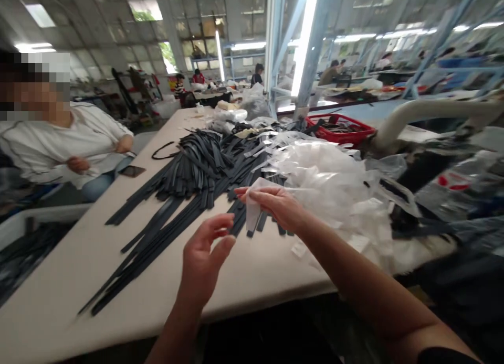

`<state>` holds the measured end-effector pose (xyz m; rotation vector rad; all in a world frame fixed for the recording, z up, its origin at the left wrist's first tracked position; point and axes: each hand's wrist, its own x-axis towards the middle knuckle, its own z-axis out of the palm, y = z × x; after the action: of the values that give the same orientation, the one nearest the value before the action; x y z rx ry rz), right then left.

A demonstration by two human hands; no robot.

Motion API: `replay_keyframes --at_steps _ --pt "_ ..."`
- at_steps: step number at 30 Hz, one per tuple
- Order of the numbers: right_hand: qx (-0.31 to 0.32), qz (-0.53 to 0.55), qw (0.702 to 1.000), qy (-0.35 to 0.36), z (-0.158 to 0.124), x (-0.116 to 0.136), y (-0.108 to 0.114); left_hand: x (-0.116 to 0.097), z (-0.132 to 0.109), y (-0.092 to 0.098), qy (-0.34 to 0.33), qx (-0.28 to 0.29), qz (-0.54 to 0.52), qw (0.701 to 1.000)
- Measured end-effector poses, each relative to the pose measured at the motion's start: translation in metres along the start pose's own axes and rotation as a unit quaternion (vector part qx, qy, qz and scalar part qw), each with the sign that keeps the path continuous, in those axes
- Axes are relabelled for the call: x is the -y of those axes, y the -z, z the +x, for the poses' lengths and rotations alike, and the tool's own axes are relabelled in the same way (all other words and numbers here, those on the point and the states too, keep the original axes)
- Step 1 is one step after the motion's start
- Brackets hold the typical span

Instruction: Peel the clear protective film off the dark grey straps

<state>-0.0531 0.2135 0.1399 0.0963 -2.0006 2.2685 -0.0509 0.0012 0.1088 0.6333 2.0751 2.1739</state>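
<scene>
My right hand is raised over the table and pinches a small clear plastic bag that hangs down from its fingers. My left hand hovers just below and to the left of it, fingers loosely spread and holding nothing. Beyond both hands lies a big heap of dark flat straps, some fanned out toward the near left edge. A pile of clear plastic bags sits to the right of my right hand.
The long pale table runs away from me. A person in a white top sits at its left side, a phone beside them. A red basket stands at the back right. A white machine arm crosses the right.
</scene>
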Motion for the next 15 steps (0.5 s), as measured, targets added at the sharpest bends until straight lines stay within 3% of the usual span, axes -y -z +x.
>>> replay_keyframes --at_steps 3,8,12,15 --pt "0.053 -0.054 0.997 0.024 0.011 -0.008 -0.035 0.015 0.025 0.010 0.042 0.052 0.008 0.998" --pt "0.098 -0.102 0.989 0.037 0.028 -0.030 -0.068 0.038 0.019 0.029 0.111 0.047 0.044 0.992" --pt "0.092 0.027 0.993 -0.069 0.032 -0.052 -0.081 0.038 0.001 0.040 0.164 0.059 0.042 0.984" --pt "0.092 0.194 0.963 -0.162 0.029 -0.063 -0.087 0.033 -0.027 0.048 0.216 0.115 0.049 0.968"
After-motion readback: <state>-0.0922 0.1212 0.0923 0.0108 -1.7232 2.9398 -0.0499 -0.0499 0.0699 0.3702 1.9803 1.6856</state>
